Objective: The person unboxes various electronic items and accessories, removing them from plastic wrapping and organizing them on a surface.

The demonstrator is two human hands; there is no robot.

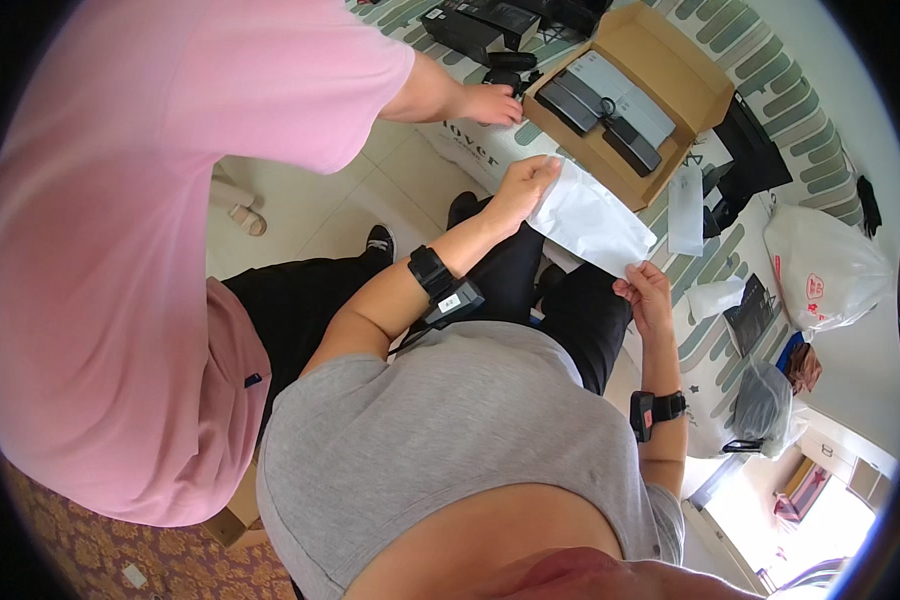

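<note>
Right hand (647, 293) pinches one end of the flat white packet (592, 220), held on the wearer's side of the open cardboard box (702, 78); left hand (527, 190) grips the other end. I'd use light, even tension, fingertips at edges, no creasing, clear of the box rim and the co-worker's hand (491, 104) left of it.

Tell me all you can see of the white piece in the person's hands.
The white piece looks like thin paper or a flat pouch; I cannot tell which. It is roughly rectangular and lightly creased. It slants over dark trousers, near the open brown box, gripped at its upper-left end by the left hand and pinched near its lower-right corner by the right hand.
</note>
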